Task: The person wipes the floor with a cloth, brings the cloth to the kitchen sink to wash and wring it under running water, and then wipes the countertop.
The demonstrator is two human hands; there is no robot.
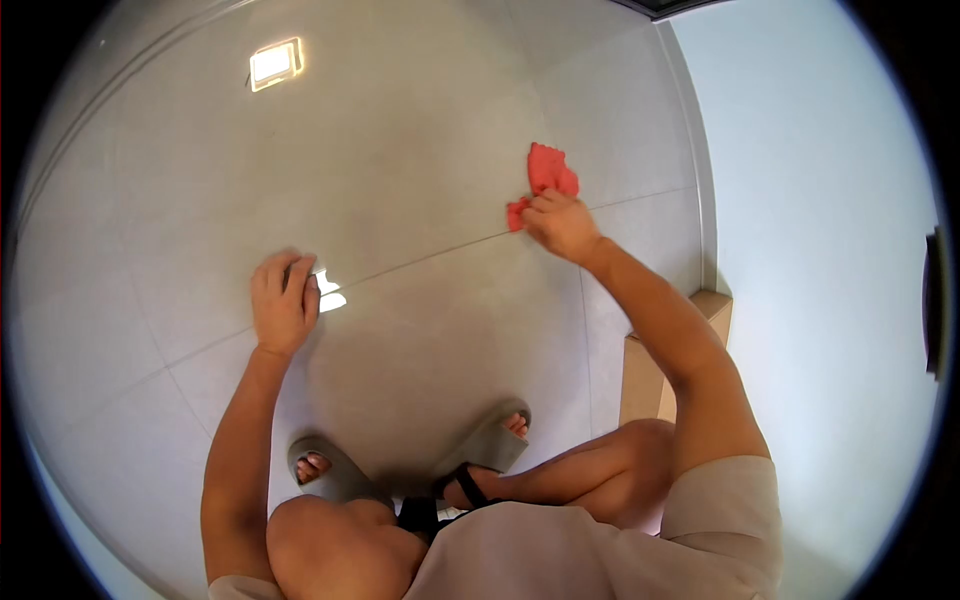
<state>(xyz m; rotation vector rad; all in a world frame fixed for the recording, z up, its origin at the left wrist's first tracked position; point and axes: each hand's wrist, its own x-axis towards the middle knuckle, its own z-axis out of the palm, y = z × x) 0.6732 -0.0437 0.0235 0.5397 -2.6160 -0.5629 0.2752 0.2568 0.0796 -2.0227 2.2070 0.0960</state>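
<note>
My right hand (pixel 562 226) is closed on a crumpled red cloth (pixel 552 170) against the grey tiled floor. Most of the cloth spreads out beyond my fingers, and a smaller bit sticks out to their left. Over the floor on the left is my left hand (pixel 284 302), its fingers loosely bent and the thumb apart from them. I see nothing held in it. A bright white reflection shines on the tile just right of its thumb.
Beside my right forearm, a brown cardboard box (pixel 642 385) stands by the white wall (pixel 815 240). A glowing square light (pixel 275 64) shows at the upper left. My feet, in grey-green slippers (pixel 488 438), are below on the tiled floor (pixel 400 170).
</note>
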